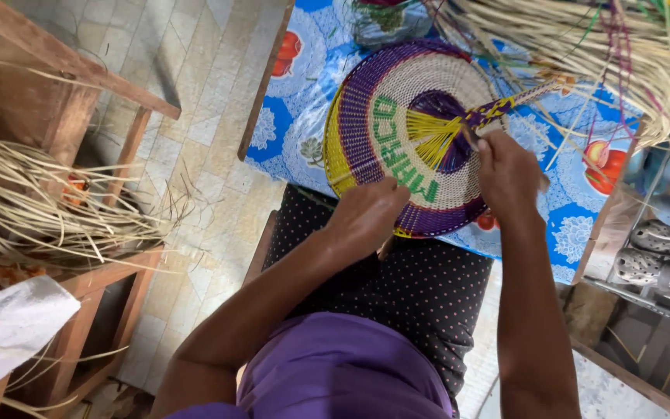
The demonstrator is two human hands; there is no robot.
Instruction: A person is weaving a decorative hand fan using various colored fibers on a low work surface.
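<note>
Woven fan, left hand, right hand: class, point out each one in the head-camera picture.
woven fan (428, 77): head view, on its cream woven band.
left hand (366, 217): head view, on the back of the hand.
right hand (508, 174): head view, on the back of the hand.

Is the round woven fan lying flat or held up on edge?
Flat. The woven fan lies face up on the blue tablecloth, left hand on its near rim.

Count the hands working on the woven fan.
2: the left hand grips the fan at its lower edge; the right hand pinches yellow strands near its centre.
</note>
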